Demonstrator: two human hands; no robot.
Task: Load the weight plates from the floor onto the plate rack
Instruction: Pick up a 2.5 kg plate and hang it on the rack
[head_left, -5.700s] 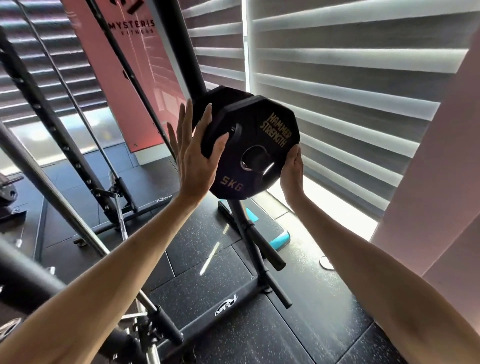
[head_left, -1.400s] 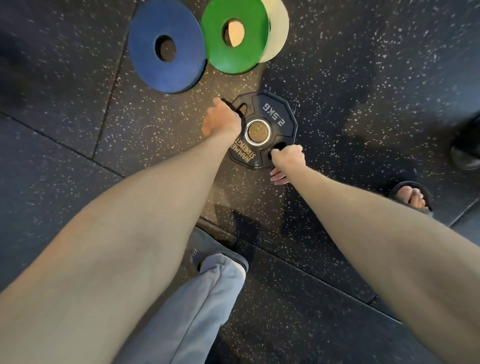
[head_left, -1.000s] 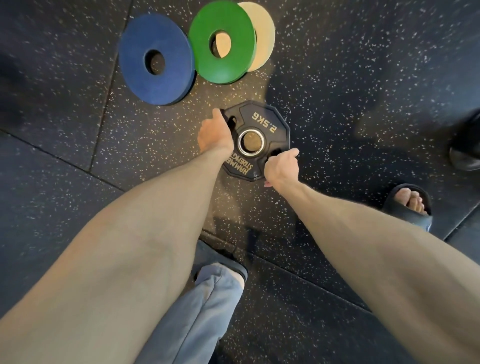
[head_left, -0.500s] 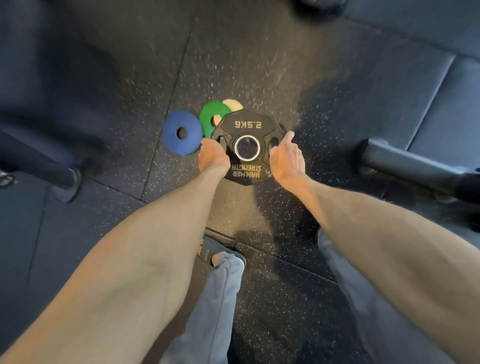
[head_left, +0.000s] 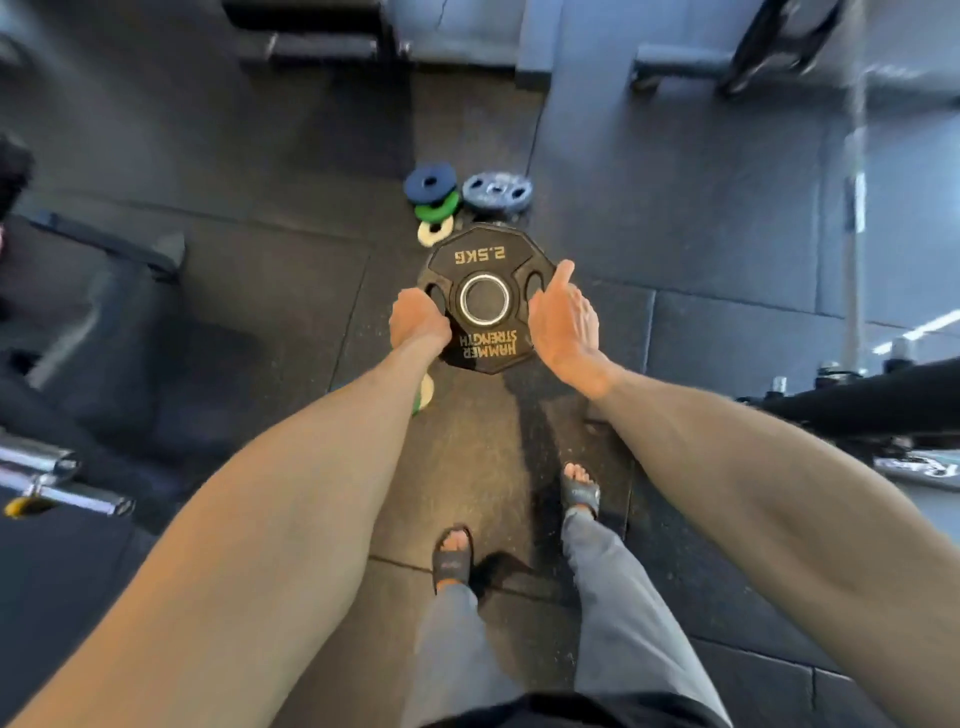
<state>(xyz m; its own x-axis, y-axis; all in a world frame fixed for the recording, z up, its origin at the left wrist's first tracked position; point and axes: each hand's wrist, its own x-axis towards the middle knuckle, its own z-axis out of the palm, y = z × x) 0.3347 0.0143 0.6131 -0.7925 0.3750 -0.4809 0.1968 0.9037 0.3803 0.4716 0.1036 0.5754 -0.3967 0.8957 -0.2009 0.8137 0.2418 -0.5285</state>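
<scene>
Black many-sided rubber weight plate (head_left: 485, 249), stamped 2.5KG and HAMMER STRENGTH in gold with a steel ring round its centre hole, sits in the middle of my view. It is held up off the floor between both hands, printed face toward the camera, lettering upside down to me. My left hand (head_left: 418, 319) grips its left edge, fingers curled in at the grip slot there. My right hand (head_left: 563, 322) lies flat against the right edge, palm turned inward, thumb straight and pointing away from me, fingers straight and together. It presses on the rim rather than clasping it.

Farther off, on the dark speckled rubber floor tiles (head_left: 701, 234), four more plates lie in a small cluster. A blue round disc (head_left: 431, 183) is farthest, a green round disc (head_left: 438, 207) comes just nearer, and a cream round disc (head_left: 435, 232) is nearest. The three run in an overlapping row, and I cannot tell which lies on which. A grey metal plate with grip holes (head_left: 497, 191) lies just right of the blue one.

Near me, two feet in dark slide sandals (head_left: 453, 564) stand on the tiles, with grey trouser legs (head_left: 613, 597) above them. A chrome bar end (head_left: 52, 478) shows at the near left. The far edge of the view is blurred, and I cannot make out the equipment there.
</scene>
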